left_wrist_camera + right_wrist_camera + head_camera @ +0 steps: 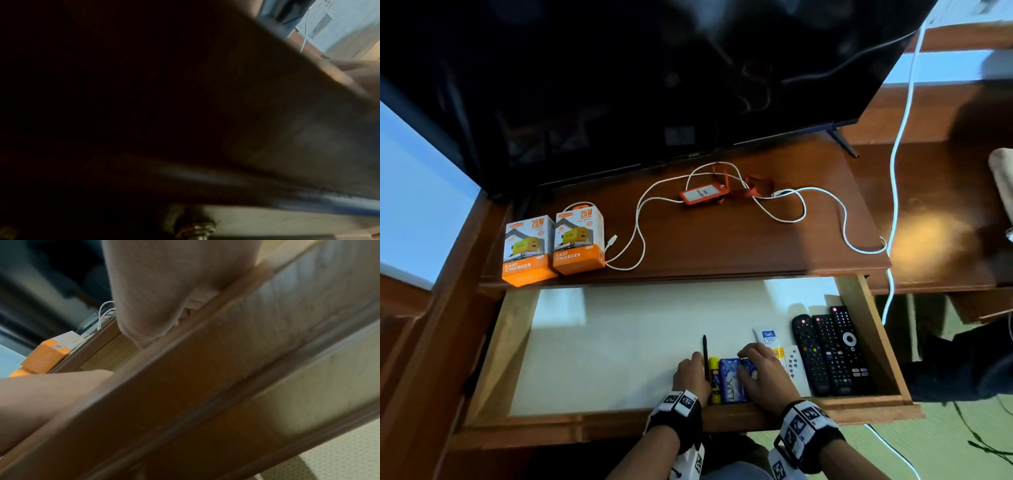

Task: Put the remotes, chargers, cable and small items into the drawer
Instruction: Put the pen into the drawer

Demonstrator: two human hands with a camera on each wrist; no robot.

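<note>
The wooden drawer [585, 426] stands pulled out, lined in white. At its right lie three black remotes [828, 353], a small white remote [795, 366] and a white tube [768, 335]. My right hand [760, 371] lies over blue soap packs [729, 380], fingers curled round their far end. Left of them lie a yellow glue stick [714, 377] and a black pen [704, 349]. My left hand [690, 371] rests on the drawer floor, touching the pen. Two orange charger boxes [551, 246] and a white cable [640, 240] lie on the tabletop. The left wrist view is mostly dark.
A large black TV [654, 68] stands at the back of the table. An orange card holder [700, 195] with a lanyard lies among the cable loops. Another white cable [893, 205] hangs down at the right. The drawer's left half shows bare white lining [602, 342].
</note>
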